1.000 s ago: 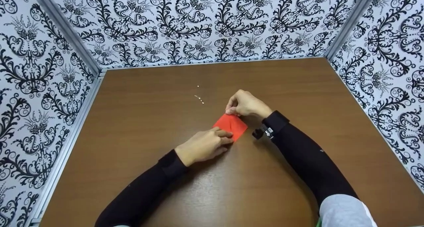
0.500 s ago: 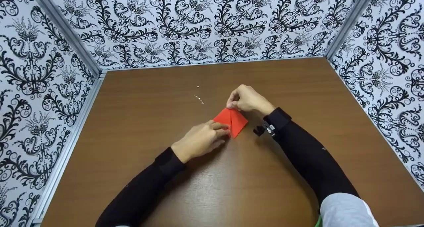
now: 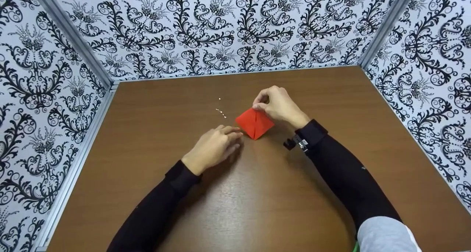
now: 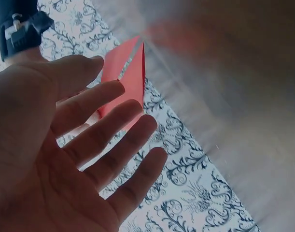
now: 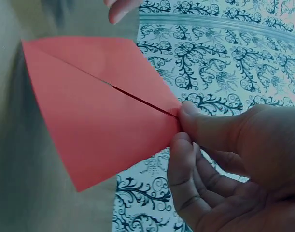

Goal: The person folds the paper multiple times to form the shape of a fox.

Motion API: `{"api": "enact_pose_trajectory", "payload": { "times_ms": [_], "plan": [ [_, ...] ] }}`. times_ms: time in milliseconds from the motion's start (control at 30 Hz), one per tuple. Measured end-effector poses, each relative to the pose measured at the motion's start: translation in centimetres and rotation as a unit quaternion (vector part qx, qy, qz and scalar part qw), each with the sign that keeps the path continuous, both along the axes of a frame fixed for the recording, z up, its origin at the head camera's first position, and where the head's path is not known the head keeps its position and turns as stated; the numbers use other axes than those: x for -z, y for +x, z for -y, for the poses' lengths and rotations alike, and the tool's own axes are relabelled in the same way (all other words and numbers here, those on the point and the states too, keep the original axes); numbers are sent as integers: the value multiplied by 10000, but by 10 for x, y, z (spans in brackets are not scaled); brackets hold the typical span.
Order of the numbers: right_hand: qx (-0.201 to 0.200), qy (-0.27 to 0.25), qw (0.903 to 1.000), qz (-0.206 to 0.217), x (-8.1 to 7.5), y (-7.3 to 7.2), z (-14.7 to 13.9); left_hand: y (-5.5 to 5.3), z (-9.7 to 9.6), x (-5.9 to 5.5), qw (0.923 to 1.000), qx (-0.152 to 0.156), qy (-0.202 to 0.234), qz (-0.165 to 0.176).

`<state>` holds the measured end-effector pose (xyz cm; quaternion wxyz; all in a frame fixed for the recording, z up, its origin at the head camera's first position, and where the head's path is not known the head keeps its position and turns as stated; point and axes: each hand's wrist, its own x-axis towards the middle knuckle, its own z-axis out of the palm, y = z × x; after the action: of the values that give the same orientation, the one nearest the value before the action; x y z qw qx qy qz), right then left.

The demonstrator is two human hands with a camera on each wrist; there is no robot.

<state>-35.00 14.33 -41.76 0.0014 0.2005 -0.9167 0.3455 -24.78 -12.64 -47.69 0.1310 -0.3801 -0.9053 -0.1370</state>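
Note:
A folded red paper square (image 3: 245,121), with a seam running from corner to corner, is in the middle of the head view. My right hand (image 3: 282,105) pinches its far corner between thumb and fingertips. In the right wrist view, the right hand (image 5: 248,150) grips the corner where the seam ends, and the paper (image 5: 89,116) looks tilted off the table. My left hand (image 3: 211,147) hovers just left of the paper's near side. Seen from the left wrist, the left hand (image 4: 41,154) has extended, spread fingers and holds nothing; the paper (image 4: 133,79) is beyond them.
Small white specks (image 3: 222,113) mark the brown wooden table (image 3: 165,105) left of the paper. Black-and-white patterned walls (image 3: 220,31) with grey metal corner posts enclose the back and sides. A small black camera (image 3: 294,143) sits on the right wrist.
The right hand has drawn the paper away from me, toward the back of the table. My left fingers, earlier resting on the paper, have come off it and moved left.

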Motion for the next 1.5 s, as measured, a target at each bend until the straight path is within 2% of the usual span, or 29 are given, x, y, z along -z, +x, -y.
{"api": "enact_pose_trajectory", "payload": {
  "times_ms": [100, 200, 433, 700, 967, 1167, 1500],
  "plan": [
    [2, -213, 9991, -368, 0, 2, 1, -4, 7, -1, 9998, -185, 61, -36],
    [-166, -433, 9956, -818, 0, 6, 3, -9, 13, -2, 9991, -397, 152, -41],
    [-616, -685, 9740, -2072, 8, 12, 7, -17, 23, -7, 9954, -849, 432, 84],
    [-859, -524, 9556, -2770, 21, 21, 10, -20, 30, -3, 9934, -1059, 442, 36],
    [-980, -235, 9439, -3145, 35, 26, 5, -21, 34, 3, 9918, -1187, 447, 160],
    [-1060, -143, 9377, -3305, 38, 30, 0, -24, 34, 4, 9898, -1327, 437, 271],
    [-1597, -358, 9356, -3128, 42, 46, -8, -22, 36, 1, 9898, -1332, 417, 283]
  ]
}}
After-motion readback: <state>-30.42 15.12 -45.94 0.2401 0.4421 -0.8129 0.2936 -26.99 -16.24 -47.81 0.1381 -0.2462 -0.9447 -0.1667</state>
